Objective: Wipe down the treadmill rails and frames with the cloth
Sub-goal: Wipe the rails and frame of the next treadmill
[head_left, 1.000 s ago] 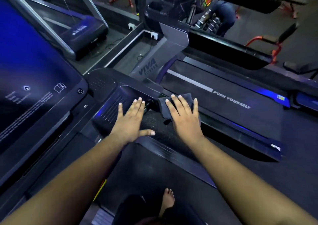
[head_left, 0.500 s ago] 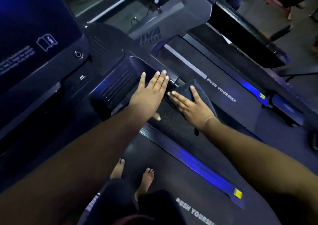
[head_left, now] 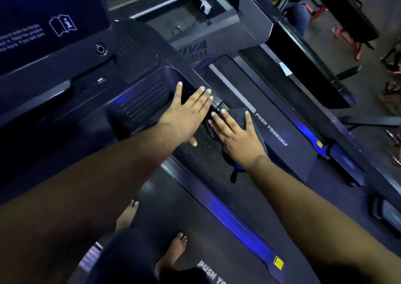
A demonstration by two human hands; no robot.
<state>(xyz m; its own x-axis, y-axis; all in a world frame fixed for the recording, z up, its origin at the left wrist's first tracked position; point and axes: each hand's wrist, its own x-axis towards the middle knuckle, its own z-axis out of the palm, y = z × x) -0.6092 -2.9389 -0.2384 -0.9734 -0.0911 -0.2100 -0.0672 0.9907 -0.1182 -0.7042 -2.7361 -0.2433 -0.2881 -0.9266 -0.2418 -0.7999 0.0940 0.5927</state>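
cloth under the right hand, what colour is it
The cloth is dark grey, almost black, seen in the head view.

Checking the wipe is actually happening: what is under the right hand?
A dark cloth lies under the right hand, pressed flat on the speckled side rail. Its edges show past the fingers and wrist; the rail beneath the cloth is covered.
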